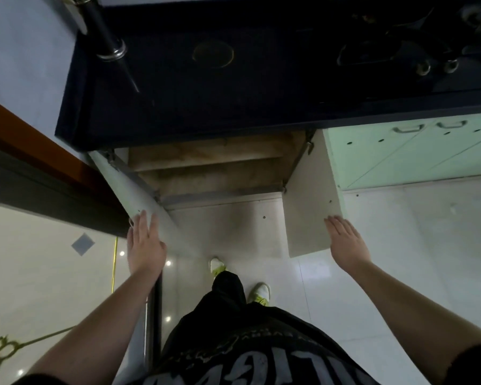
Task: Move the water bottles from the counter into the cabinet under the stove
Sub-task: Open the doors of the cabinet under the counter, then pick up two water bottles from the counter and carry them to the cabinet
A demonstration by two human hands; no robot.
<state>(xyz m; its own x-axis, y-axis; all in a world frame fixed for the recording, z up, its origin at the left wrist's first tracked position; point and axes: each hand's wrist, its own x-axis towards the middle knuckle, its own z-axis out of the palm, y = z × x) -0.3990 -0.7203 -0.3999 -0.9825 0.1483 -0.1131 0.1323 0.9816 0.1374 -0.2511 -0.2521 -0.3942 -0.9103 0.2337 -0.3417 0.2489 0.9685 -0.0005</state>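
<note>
Under the dark counter (206,107), the cabinet (211,168) below the stove stands open, both its doors swung wide toward me; I am looking straight down from a standing height, my black shirt and light shoes at the bottom of the view. My left hand (143,245) lies flat against the outer edge of the left door (139,195), fingers (145,223) stretched out and loose, gripping nothing; my right hand (347,240) does the same at the lower corner of the right door (311,207), fingers straight and spread, palm just touching or just beside the panel, I cannot tell which. Inside the cabinet I see only bare brownish shelves, as far as the dim light lets me judge; no water bottle shows there. No bottle shows on the counter either: the part in view holds the stove (400,51) at its right end and a dark, chrome-banded cylinder (106,37) near its left back corner, which I cannot identify for sure. I judge the task to be at its start: the cabinet is ready to receive, and fetching each bottle and setting it inside is all yet to do; the bottles themselves lie outside this view. To the right, the pale green doors (414,151) of the neighbouring cabinet are closed.
</note>
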